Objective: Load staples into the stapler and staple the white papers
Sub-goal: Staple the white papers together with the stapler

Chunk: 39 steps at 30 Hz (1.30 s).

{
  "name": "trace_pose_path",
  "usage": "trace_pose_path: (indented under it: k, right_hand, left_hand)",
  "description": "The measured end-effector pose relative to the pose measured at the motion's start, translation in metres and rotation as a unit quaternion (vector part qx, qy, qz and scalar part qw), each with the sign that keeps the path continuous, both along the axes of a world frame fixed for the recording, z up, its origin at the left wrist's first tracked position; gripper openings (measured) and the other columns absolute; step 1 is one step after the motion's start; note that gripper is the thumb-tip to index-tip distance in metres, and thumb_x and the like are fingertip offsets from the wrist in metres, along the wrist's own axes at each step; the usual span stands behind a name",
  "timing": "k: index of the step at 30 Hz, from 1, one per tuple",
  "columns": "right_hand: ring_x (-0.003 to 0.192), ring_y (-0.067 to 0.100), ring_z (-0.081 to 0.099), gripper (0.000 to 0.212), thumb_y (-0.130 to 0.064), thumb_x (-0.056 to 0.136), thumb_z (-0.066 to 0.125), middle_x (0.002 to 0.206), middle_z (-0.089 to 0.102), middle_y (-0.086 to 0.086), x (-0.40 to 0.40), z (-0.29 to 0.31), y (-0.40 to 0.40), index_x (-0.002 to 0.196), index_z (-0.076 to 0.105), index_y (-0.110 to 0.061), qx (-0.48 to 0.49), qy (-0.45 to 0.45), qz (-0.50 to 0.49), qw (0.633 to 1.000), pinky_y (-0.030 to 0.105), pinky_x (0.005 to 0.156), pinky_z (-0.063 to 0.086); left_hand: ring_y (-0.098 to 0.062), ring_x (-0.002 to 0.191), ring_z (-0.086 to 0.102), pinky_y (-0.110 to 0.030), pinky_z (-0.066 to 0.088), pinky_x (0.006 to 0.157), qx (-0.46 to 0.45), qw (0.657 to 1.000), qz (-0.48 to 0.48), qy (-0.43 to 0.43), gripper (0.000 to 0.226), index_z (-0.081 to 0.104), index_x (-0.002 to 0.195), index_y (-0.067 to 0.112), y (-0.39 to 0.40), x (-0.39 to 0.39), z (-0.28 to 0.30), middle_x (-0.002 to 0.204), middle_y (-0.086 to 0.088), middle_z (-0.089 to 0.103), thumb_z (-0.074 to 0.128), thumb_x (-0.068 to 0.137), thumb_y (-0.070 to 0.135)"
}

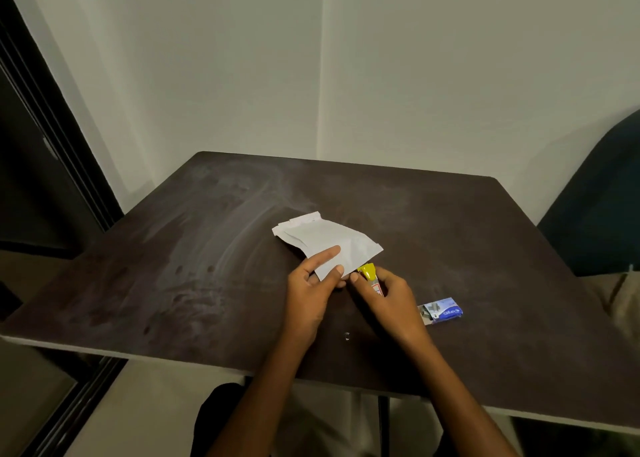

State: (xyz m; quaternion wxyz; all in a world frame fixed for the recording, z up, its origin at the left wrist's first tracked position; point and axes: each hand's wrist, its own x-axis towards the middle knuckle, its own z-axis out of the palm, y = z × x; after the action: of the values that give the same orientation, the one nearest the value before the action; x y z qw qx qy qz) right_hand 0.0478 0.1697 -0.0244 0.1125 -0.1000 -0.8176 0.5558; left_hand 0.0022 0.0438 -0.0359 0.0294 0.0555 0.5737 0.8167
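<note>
A small stack of white papers (325,238) lies near the middle of the dark table (207,249), its near corner lifted. My left hand (311,290) pinches that near corner, index finger lying on top of the sheets. My right hand (388,301) grips a small yellow stapler (369,272), whose yellow nose touches the papers' near right edge. Most of the stapler's body is hidden inside my fingers. A blue staple box (441,311) lies open on the table just right of my right hand.
A tiny loose strip of staples (346,335) lies near the front edge between my wrists. A dark chair back (602,197) stands past the table's right side. White walls meet behind the table, and a dark door frame (52,145) runs along the left.
</note>
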Motion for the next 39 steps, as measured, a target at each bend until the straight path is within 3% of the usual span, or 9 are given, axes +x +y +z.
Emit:
trace_pose_path:
  k: [4, 8, 14, 21, 29, 33, 39]
  right_hand:
    - [0.088, 0.009, 0.066, 0.022, -0.035, 0.09, 0.059, 0.095, 0.071, -0.008, 0.0, 0.003, 0.005, 0.108, 0.067, -0.025, 0.036, -0.023, 0.018, 0.999, 0.031, 0.08, 0.055]
    - [0.1, 0.012, 0.061, 0.031, -0.032, 0.091, 0.057, 0.113, 0.066, -0.004, 0.001, 0.008, 0.006, 0.121, 0.06, -0.024, 0.083, -0.044, 0.03, 0.995, 0.033, 0.09, 0.05]
    - [0.095, 0.015, 0.052, 0.028, -0.028, 0.092, 0.055, 0.102, 0.052, 0.001, 0.008, 0.016, 0.006, 0.117, 0.06, -0.016, 0.232, -0.061, 0.044, 0.97, 0.022, 0.077, 0.034]
    - [0.104, 0.016, 0.052, 0.039, -0.031, 0.09, 0.059, 0.114, 0.053, 0.004, 0.016, 0.016, -0.003, 0.127, 0.057, -0.02, 0.286, -0.085, 0.039, 0.954, 0.023, 0.079, 0.035]
    - [0.092, 0.01, 0.046, 0.036, -0.029, 0.09, 0.061, 0.103, 0.046, 0.0, 0.016, 0.011, -0.01, 0.123, 0.061, -0.018, 0.287, -0.082, 0.043, 0.953, 0.021, 0.079, 0.035]
    - [0.096, 0.012, 0.049, 0.036, -0.028, 0.089, 0.062, 0.112, 0.052, 0.005, 0.015, 0.011, -0.009, 0.123, 0.061, -0.016, 0.285, -0.087, 0.042, 0.954, 0.02, 0.077, 0.035]
    - [0.077, 0.011, 0.054, 0.033, -0.035, 0.084, 0.068, 0.091, 0.06, 0.007, 0.012, 0.018, 0.006, 0.107, 0.066, -0.011, 0.211, -0.062, -0.009, 0.975, 0.018, 0.06, 0.038]
  left_hand:
    - [-0.016, 0.091, 0.071, -0.02, 0.057, 0.073, 0.007, 1.0, -0.002, 0.008, 0.033, 0.067, 0.115, 0.011, 0.001, 0.0, 0.0, 0.116, 0.0, 0.069, 0.064, 0.085, -0.004]
    - [-0.012, 0.109, 0.066, -0.03, 0.055, 0.09, -0.004, 1.0, -0.002, 0.013, 0.035, 0.066, 0.117, 0.012, -0.001, -0.002, -0.004, 0.12, 0.002, 0.068, 0.066, 0.084, -0.002]
    - [-0.007, 0.114, 0.063, -0.029, 0.051, 0.098, -0.023, 0.999, 0.018, 0.03, 0.037, 0.066, 0.117, 0.011, 0.0, -0.01, -0.005, 0.124, 0.001, 0.066, 0.064, 0.084, -0.005]
    - [-0.007, 0.11, 0.065, -0.018, 0.054, 0.086, -0.03, 0.999, 0.013, 0.031, 0.034, 0.067, 0.115, 0.01, 0.002, -0.014, -0.006, 0.121, -0.001, 0.067, 0.066, 0.083, -0.003]
    - [0.0, 0.105, 0.065, -0.013, 0.051, 0.083, -0.062, 0.997, -0.003, 0.039, 0.033, 0.068, 0.113, 0.008, 0.001, -0.016, -0.002, 0.117, 0.0, 0.069, 0.066, 0.082, -0.004]
    - [0.0, 0.1, 0.066, -0.014, 0.052, 0.082, -0.074, 0.996, -0.019, 0.035, 0.034, 0.068, 0.111, 0.008, 0.003, -0.018, -0.002, 0.115, 0.001, 0.069, 0.067, 0.08, -0.006]
    - [-0.005, 0.101, 0.066, -0.014, 0.054, 0.078, -0.094, 0.994, -0.039, 0.029, 0.039, 0.066, 0.115, 0.009, 0.004, -0.019, -0.001, 0.12, 0.0, 0.066, 0.069, 0.079, -0.006]
